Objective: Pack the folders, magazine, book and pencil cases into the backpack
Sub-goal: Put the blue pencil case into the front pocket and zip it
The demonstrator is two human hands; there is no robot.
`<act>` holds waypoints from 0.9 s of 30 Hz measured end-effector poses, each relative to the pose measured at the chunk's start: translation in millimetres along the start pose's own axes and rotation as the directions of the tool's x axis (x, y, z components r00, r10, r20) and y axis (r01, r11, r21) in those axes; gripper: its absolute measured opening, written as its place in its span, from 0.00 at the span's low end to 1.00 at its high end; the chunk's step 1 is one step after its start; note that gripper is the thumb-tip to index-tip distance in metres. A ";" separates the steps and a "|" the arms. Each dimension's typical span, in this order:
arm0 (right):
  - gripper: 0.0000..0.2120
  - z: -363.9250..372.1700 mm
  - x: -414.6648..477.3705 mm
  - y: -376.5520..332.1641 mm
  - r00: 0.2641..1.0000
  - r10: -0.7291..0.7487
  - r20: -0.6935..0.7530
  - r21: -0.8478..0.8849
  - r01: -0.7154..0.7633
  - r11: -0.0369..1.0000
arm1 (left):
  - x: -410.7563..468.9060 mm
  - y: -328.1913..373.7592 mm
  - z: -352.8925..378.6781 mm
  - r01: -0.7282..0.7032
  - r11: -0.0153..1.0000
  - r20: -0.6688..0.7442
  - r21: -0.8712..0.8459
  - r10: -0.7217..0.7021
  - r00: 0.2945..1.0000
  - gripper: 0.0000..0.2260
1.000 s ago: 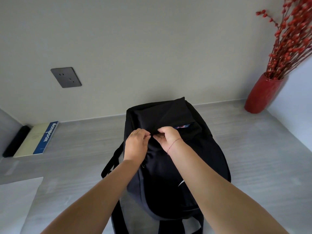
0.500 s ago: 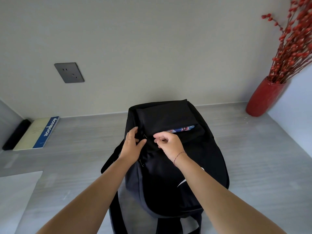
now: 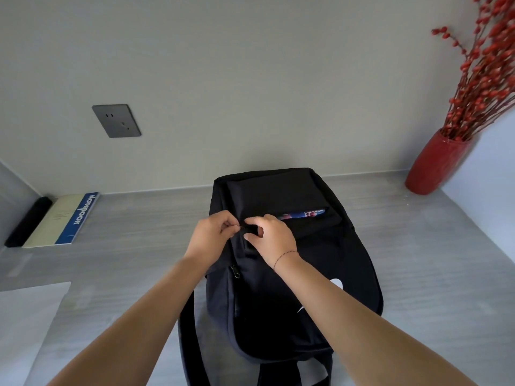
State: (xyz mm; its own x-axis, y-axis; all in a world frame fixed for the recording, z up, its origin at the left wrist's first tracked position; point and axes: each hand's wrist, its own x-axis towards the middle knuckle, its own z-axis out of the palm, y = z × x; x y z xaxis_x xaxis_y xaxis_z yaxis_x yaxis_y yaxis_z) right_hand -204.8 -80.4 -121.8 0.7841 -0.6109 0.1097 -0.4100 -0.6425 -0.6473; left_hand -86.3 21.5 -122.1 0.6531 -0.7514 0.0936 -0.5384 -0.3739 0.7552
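Wall: a plain matt grey-beige wall (image 3: 250, 79) rose beyond the grip.
Socket: a dark grey square socket plate (image 3: 116, 120) sat on it, up-left of the grip.
Surface: a pale grey wood-grain tabletop (image 3: 432, 260) spread below the grip.
Vase: a glossy red vase (image 3: 434, 165) of red berry branches (image 3: 485, 79) stood far right.

1. The backpack (image 3: 292, 288) lies in the middle of the table (image 3: 418, 274), with its top end toward the wall behind.
2. The left hand (image 3: 213, 239) and the right hand (image 3: 271, 240) pinch its upper part, side by side, almost touching.
3. A printed item (image 3: 303, 214) sits inside the pocket opening, just right of the right hand.
4. A notebook (image 3: 62, 220) lies far left near the wall, with a long case (image 3: 28, 222) along its left edge.
5. A vase (image 3: 436, 162) stands at the far right corner.
6. A socket (image 3: 116, 120) is on the wall, above the notebook.
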 end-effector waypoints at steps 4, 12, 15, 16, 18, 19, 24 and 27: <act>0.08 -0.7 4.5 -5.9 0.990 -0.025 -0.140 -0.016 0.023 1.000 | -2.0 21.1 0.4 -0.094 0.989 -0.068 -0.116 0.087 0.994 0.05; 0.05 -1.2 4.9 -0.1 0.962 0.094 -0.255 0.100 -0.070 0.993 | -3.0 20.7 28.6 0.028 0.998 0.057 -0.054 -0.025 0.998 0.12; 0.04 -1.1 3.5 5.0 0.949 0.053 -0.311 0.032 -0.045 0.998 | 1.5 19.8 32.0 0.061 0.998 -0.025 0.003 -0.060 0.998 0.08; 0.04 -2.4 3.0 7.8 0.942 0.047 -0.333 0.020 -0.043 0.999 | 2.5 19.1 33.2 0.054 0.998 -0.033 0.033 -0.053 0.998 0.09; 0.04 -7.7 3.0 14.5 0.926 0.054 -0.374 0.014 -0.052 0.999 | 1.8 16.3 34.0 0.011 0.994 -0.034 0.105 -0.008 0.999 0.10; 0.03 -12.8 4.0 19.4 0.914 0.075 -0.400 0.027 -0.070 0.997 | 0.9 13.5 32.7 -0.010 0.991 -0.034 0.130 0.015 0.999 0.10; 0.03 -60.6 14.9 73.1 0.807 0.352 -0.474 0.188 -0.298 0.936 | -0.3 -10.8 16.8 -0.009 0.982 -0.050 0.187 0.019 0.999 0.10; 0.02 -81.3 18.3 96.3 0.800 0.432 -0.415 0.271 -0.345 0.899 | 4.8 -3.2 21.0 -0.107 0.955 -0.050 0.277 0.126 0.991 0.09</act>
State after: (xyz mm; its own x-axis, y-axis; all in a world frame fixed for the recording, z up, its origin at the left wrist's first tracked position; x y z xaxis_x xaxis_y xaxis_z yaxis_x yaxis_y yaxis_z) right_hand -267.8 -191.1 -120.8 0.2567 -0.9589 0.1210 -0.5125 -0.2412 -0.8241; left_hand -92.5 7.7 -137.7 0.6061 -0.7642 0.2204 -0.7317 -0.4272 0.5312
